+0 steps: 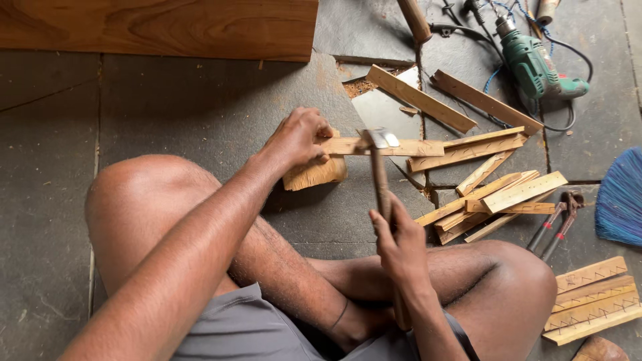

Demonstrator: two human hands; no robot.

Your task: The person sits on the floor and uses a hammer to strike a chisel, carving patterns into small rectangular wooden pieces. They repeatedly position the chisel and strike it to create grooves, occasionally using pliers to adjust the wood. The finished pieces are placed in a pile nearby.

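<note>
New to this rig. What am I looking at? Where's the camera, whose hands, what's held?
There is no machine here: one camera on a person's head looks down at their crossed legs and bare hands on a stone floor. The left hand presses a wooden strip onto a small wooden block. The right hand grips a hammer, its head at the strip. Around them lie a pile of strips, pincers, a green drill and a blue broom.

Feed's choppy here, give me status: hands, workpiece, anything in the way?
Left hand pins strip on block. Right hand grips hammer, head at strip. Loose strips and pliers lie right, apart.
</note>
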